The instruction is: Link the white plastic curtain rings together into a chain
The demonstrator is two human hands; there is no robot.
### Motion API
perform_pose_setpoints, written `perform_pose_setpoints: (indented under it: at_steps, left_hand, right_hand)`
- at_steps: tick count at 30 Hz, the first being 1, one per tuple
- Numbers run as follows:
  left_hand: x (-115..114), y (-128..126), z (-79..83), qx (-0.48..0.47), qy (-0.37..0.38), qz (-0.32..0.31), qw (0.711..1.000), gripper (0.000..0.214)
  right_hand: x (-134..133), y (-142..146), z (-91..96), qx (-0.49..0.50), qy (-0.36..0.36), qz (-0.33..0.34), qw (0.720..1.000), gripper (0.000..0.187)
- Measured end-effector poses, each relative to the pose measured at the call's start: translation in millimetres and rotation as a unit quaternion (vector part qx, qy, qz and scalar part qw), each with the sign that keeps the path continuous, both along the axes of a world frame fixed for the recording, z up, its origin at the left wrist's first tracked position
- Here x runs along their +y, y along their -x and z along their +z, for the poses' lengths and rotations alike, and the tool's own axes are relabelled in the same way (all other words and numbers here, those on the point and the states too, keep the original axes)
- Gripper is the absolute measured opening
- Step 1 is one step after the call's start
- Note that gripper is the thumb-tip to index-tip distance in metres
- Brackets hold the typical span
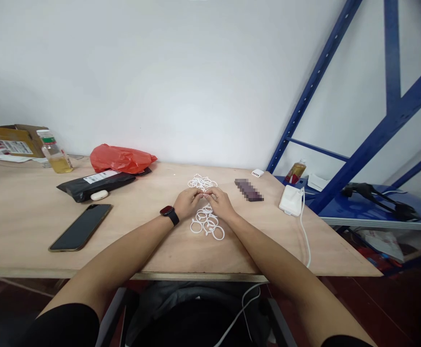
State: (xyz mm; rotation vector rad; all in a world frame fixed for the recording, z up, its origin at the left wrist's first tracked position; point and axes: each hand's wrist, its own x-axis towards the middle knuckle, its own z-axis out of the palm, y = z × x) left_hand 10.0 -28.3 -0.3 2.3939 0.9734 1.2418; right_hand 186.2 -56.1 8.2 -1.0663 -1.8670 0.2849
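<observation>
Both hands meet over the middle of the wooden table (160,246). My left hand (188,202), with a dark watch on its wrist, and my right hand (220,202) have their fingers pinched together on a small white plastic ring (203,193) between them. A linked bunch of white rings (206,224) lies on the table just below the hands. A loose pile of white rings (202,182) sits just beyond the fingertips.
A black phone (81,226) lies at the left, with a white earbud case (99,195), a black parcel (97,184), a red bag (121,158), a bottle (55,152) and a cardboard box (19,140) behind. A white charger (290,200) and blue shelving (369,144) stand right.
</observation>
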Motion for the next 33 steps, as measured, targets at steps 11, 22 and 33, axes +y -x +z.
perform_pose_setpoints:
  at_steps: [11,22,33]
  left_hand:
    - [8,12,3.7,-0.017,0.012,-0.024,0.999,0.015]
    - [3,17,3.7,0.073,0.075,-0.099,0.990,0.021]
    - [24,10,-12.9,-0.084,0.131,-0.047,0.987,0.039]
  right_hand:
    - [18,-8,-8.5,0.106,0.067,-0.036,0.991,0.033]
    - [61,-47,-24.5,-0.221,0.123,-0.156,0.955,0.018]
    - [27,-24,-6.1,-0.064,0.059,0.052,0.995,0.010]
